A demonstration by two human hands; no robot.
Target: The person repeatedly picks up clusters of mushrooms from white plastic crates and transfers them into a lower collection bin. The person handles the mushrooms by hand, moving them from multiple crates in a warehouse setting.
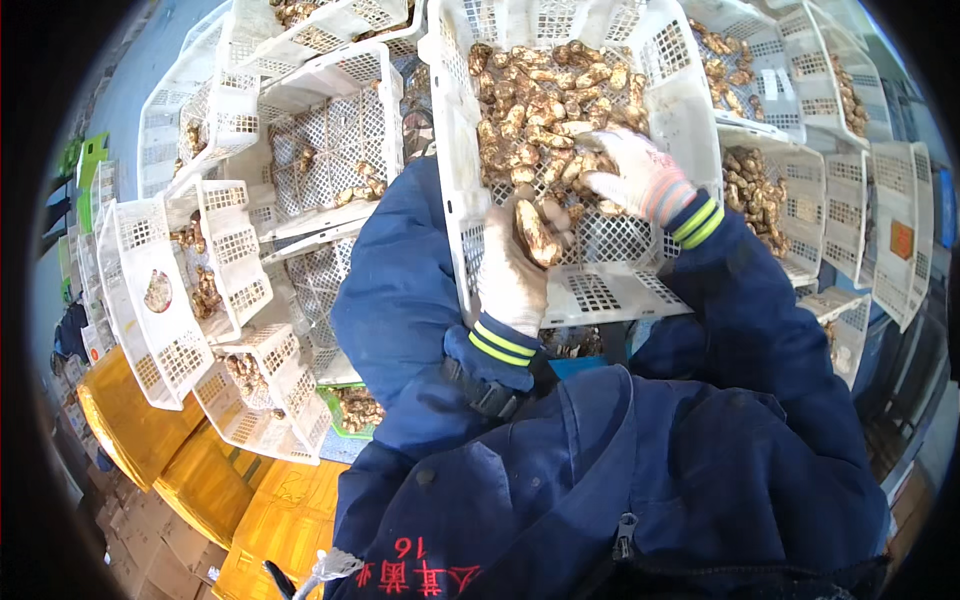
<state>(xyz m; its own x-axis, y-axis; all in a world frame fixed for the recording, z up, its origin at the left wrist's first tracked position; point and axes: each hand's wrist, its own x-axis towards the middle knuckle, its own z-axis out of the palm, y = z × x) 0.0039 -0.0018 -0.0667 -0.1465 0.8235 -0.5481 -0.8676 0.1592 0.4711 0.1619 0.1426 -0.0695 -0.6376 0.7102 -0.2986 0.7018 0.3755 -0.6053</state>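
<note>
A white plastic crate stands right before me, with a pile of brown-and-cream mushrooms, matsutake by their look, spread over its mesh floor. My left hand, in a pale knit glove with dirty fingertips, is at the crate's near left corner. It grips one thick mushroom, whose long stem points towards me. Deeper in the crate, my right hand wears a glove with an orange-striped cuff. Its fingers are spread around mushrooms at the pile's near right side; whether it grips one is hidden.
Left of me stand several white crates, including a large crate with a few mushrooms. More crates with mushrooms stand on the right. Yellow-wrapped boxes lie at lower left, near a green crate of mushrooms.
</note>
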